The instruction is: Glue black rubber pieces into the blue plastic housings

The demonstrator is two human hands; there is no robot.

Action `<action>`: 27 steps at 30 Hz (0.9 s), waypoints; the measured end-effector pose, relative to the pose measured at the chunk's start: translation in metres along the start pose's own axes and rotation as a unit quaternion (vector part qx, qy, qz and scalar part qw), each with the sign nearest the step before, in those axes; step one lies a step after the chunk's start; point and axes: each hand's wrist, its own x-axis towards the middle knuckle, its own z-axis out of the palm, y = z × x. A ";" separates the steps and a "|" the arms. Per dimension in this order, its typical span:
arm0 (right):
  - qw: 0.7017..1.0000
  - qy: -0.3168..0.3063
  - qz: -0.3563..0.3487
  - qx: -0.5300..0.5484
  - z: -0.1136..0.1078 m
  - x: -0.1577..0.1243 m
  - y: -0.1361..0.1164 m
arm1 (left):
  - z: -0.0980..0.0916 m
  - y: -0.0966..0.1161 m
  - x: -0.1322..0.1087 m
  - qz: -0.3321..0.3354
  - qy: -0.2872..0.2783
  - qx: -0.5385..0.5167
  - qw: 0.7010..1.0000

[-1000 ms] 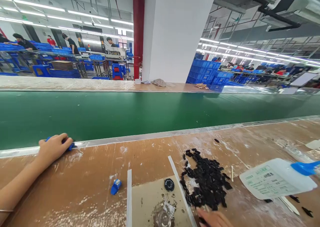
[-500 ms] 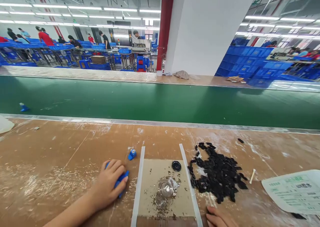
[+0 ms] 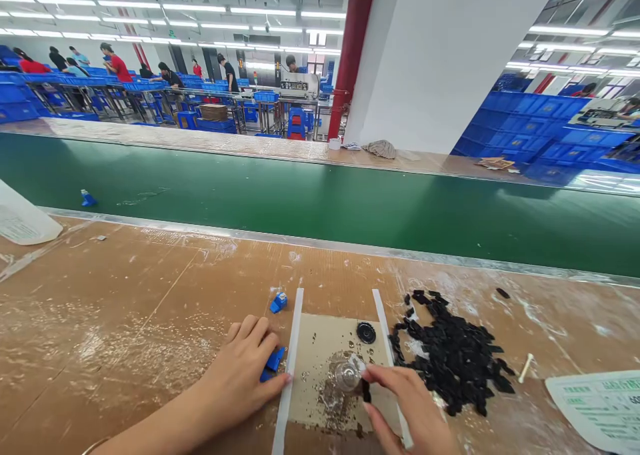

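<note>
My left hand lies on the bench with its fingers apart, beside and partly over some blue pieces. My right hand pinches a small black piece at the right of a clear round dish. The dish stands on a beige board flanked by white tape strips and spotted with dark wet drops. A black round part sits at the board's upper right. Another blue piece rests above my left hand.
A heap of black pieces lies right of the board, with a white stick and a printed bag beyond. Behind the bench runs a green belt carrying one blue piece. People work in the background.
My right hand has moved up and left over the board and now holds a black piece near the dish. My left hand's fingers have loosened on the blue pieces. The view has shifted left.
</note>
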 end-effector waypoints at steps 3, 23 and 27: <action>0.998 -0.026 -0.052 -0.007 0.009 0.013 -0.006 | 0.004 0.007 0.000 0.012 -0.015 0.019 1.000; 0.993 -0.112 -0.022 -0.009 0.006 0.021 -0.008 | 0.022 -0.007 -0.008 0.168 -0.015 -0.118 0.979; 0.994 -0.107 -0.006 0.012 0.009 0.021 -0.007 | 0.025 -0.007 -0.006 0.166 -0.020 -0.092 0.982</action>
